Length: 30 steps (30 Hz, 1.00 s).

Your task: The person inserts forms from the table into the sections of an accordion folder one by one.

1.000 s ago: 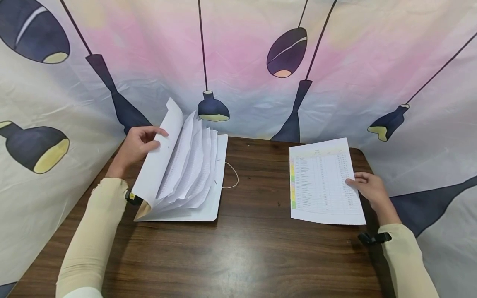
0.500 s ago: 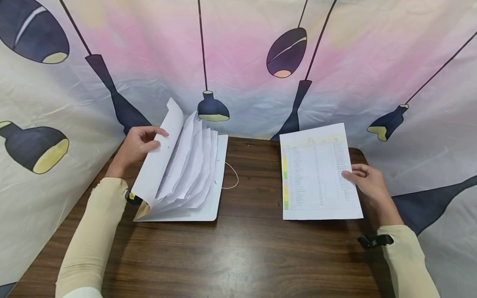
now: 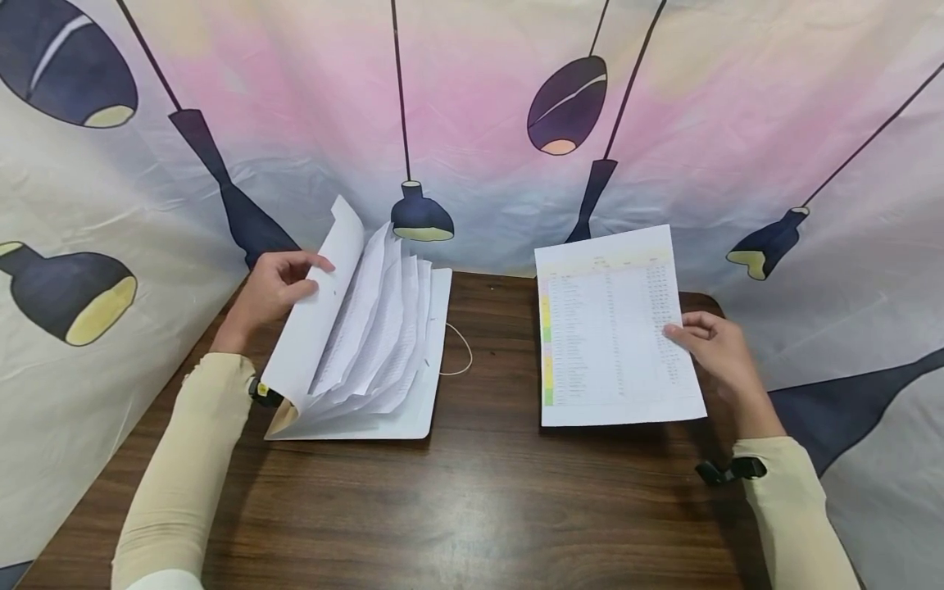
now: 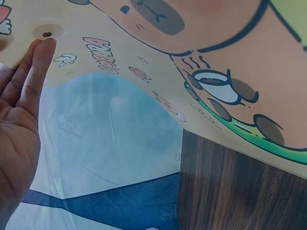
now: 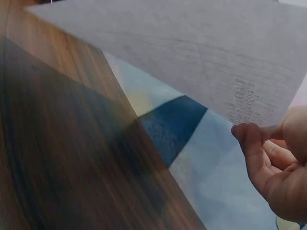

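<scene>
On the left of the table an expanding file folder (image 3: 409, 424) lies opened, its several inner sections (image 3: 376, 328) fanned out with printed sheets. My left hand (image 3: 273, 283) pinches the outer edge of its raised front cover (image 3: 302, 344), thumb on the white inner side. The left wrist view shows that cover's outside, a cartoon animal print (image 4: 216, 96), with my straight fingers (image 4: 36, 76) against it near a round button. Off to the right, my right hand (image 3: 715, 348) pinches a printed sheet of paper (image 3: 612, 328) by its right edge. The sheet is tilted up above the table, its table print facing me.
A thin elastic loop (image 3: 469, 352) sticks out from the folder's right side. The brown wooden table (image 3: 472, 500) reaches back to a fabric backdrop (image 3: 487, 98) printed with hanging lamps. Bands with small cameras sit on both wrists.
My right hand has brought the sheet leftward and up, away from the table's right edge. My left hand and the folder have stayed in place.
</scene>
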{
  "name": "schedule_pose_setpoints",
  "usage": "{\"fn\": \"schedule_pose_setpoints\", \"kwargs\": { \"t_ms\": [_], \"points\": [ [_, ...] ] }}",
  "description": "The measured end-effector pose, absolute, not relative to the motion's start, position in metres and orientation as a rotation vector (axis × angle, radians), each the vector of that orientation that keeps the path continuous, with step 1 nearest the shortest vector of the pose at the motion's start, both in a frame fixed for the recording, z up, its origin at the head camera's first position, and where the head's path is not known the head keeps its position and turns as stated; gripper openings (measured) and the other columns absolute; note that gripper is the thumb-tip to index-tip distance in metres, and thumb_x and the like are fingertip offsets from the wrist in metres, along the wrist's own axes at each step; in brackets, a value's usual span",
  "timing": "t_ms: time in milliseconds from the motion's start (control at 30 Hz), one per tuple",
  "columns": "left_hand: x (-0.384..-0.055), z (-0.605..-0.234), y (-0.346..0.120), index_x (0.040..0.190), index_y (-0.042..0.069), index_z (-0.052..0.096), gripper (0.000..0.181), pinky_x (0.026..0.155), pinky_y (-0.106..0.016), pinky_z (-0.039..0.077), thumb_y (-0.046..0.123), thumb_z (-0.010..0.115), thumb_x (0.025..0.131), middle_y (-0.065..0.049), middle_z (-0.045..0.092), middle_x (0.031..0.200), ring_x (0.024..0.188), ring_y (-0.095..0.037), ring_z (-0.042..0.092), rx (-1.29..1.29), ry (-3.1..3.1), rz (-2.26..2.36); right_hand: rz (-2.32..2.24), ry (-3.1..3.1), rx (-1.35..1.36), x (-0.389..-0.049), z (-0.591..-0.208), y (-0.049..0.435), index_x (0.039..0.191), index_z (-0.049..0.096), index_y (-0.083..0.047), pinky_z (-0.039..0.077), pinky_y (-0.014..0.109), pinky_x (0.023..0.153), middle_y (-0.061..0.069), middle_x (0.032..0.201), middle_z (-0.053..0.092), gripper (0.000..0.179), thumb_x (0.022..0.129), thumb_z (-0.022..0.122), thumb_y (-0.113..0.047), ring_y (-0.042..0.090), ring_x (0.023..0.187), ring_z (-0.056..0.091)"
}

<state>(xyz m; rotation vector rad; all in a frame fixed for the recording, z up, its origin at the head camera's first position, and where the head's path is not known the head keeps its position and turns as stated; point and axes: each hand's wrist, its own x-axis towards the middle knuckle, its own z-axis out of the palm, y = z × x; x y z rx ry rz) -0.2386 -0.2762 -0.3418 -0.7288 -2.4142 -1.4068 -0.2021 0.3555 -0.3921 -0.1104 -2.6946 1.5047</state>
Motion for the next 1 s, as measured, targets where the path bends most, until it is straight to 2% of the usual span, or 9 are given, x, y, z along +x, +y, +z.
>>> {"fn": "schedule_pose_setpoints", "kwargs": {
  "t_ms": [167,400,600,833,900,1000],
  "points": [
    [-0.239,-0.344,-0.277,0.110,-0.014,0.069,0.028,0.050,-0.026,0.035,-0.014,0.053,0.086,0.001,0.049,0.059,0.050,-0.010,0.038,-0.744,-2.403,-1.450,1.596,-2.597,-0.122,-0.205,-0.397,0.338,0.127,0.058,0.005,0.058,0.032,0.061,-0.018,0.087,0.069,0.049,0.098,0.069,-0.033,0.011,0.073,0.072],
    [-0.237,-0.342,-0.276,0.109,-0.014,0.069,0.027,0.050,-0.022,0.037,-0.014,0.054,0.087,-0.001,0.053,0.061,0.051,-0.006,0.042,-0.737,-2.407,-1.438,1.674,-2.542,-0.175,-0.211,-0.406,0.310,0.128,0.058,0.005,0.058,0.030,0.062,0.002,0.100,0.073,0.049,0.097,0.071,-0.031,0.010,0.074,0.073],
    [-0.238,-0.342,-0.274,0.109,-0.014,0.070,0.027,0.052,-0.022,0.038,-0.013,0.055,0.087,-0.003,0.053,0.062,0.053,-0.006,0.042,-0.742,-2.423,-1.417,1.829,-2.460,-0.212,-0.217,-0.412,0.289,0.127,0.058,0.004,0.059,0.030,0.063,-0.006,0.094,0.073,0.047,0.096,0.073,-0.028,0.011,0.075,0.074],
    [-0.239,-0.344,-0.275,0.110,-0.014,0.070,0.027,0.058,-0.018,0.046,-0.012,0.056,0.087,-0.019,0.066,0.078,0.060,-0.005,0.054,-0.719,-2.428,-1.445,1.975,-2.408,-0.214,-0.225,-0.419,0.264,0.125,0.059,0.002,0.059,0.031,0.063,-0.005,0.092,0.074,0.042,0.095,0.073,-0.024,0.014,0.075,0.074],
    [-0.239,-0.345,-0.276,0.110,-0.014,0.070,0.027,0.058,-0.018,0.046,-0.012,0.056,0.087,-0.018,0.066,0.078,0.060,-0.005,0.054,-0.721,-2.425,-1.451,1.999,-2.406,-0.209,-0.227,-0.421,0.258,0.124,0.060,0.003,0.059,0.032,0.063,-0.003,0.093,0.074,0.042,0.095,0.073,-0.024,0.015,0.075,0.075],
    [-0.240,-0.346,-0.276,0.110,-0.013,0.070,0.027,0.055,-0.019,0.043,-0.012,0.056,0.087,-0.011,0.063,0.071,0.057,-0.005,0.050,-0.725,-2.419,-1.450,2.038,-2.399,-0.201,-0.230,-0.425,0.249,0.124,0.060,0.004,0.060,0.032,0.064,0.001,0.095,0.075,0.041,0.095,0.073,-0.022,0.016,0.075,0.075]
  ]
}}
